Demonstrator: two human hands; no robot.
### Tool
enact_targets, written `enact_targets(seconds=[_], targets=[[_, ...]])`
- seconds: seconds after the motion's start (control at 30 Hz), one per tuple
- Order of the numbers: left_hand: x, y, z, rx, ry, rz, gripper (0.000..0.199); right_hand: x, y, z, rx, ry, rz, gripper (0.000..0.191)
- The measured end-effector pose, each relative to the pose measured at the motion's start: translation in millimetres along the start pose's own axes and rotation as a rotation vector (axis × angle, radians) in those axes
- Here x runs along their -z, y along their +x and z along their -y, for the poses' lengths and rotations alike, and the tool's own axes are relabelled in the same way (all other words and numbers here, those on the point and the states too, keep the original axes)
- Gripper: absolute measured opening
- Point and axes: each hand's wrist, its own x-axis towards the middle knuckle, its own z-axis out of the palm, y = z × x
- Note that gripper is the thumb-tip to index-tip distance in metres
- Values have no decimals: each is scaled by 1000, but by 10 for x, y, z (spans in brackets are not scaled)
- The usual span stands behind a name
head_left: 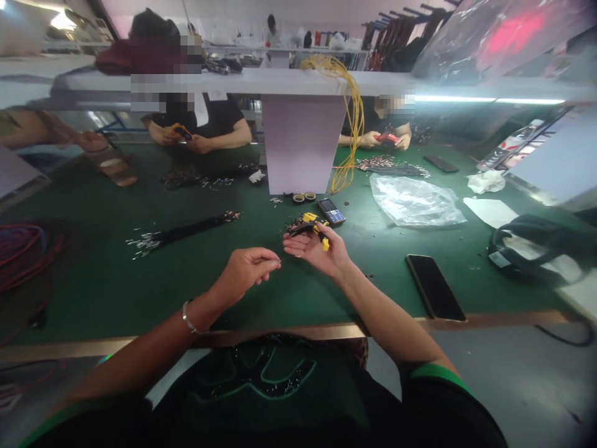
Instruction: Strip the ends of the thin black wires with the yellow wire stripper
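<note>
Right now our right hand lies palm up and half open, its fingers curled loosely around a pair of yellow-handled pliers, whose black nose points toward our left. Our left hand hovers just left of the pliers, its fingertips pinched against the thumb; we cannot tell whether they hold anything. Just beneath the pliers sits a small loose heap of wire ends, unsorted as far as we can see, while further left of the pliers a long bundle of black wires lies gathered in a line, its bright metal ends splayed out. That much looks bundled; the heap does not. Just beyond the pliers lie a keypad mobile phone and two small rolls of tape. Right of the pliers are a crumpled clear plastic bag and a black smartphone. Far left of them, a coil of red and purple wire rests at the edge of the green work table. Well beyond the pliers, a co-worker's hands grip a yellow-handled tool, and another co-worker's hands hold something red beside a hank of yellow wire.
</note>
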Motion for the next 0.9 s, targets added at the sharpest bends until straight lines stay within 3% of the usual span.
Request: enact_targets(seconds=[0.1, 0.27, 0.33, 0.6, 0.9], targets=[[-65, -44, -48, -43, 138, 48, 11, 18, 8, 8, 22, 15, -1, 47], [-257, -118, -165, -441, 448, 310, 16, 8, -1, 11, 39, 15, -37, 45], [-373, -117, -186, -521, 543, 395, 19, 1, -3, 6, 32, 9, -38, 45], [-732, 18, -84, -541, 686, 441, 22, 22, -2, 21, 35, -30, -30, 50], [-731, -41, -43, -564, 772, 467, 20, 49, -6, 23, 28, -47, -53, 50]])
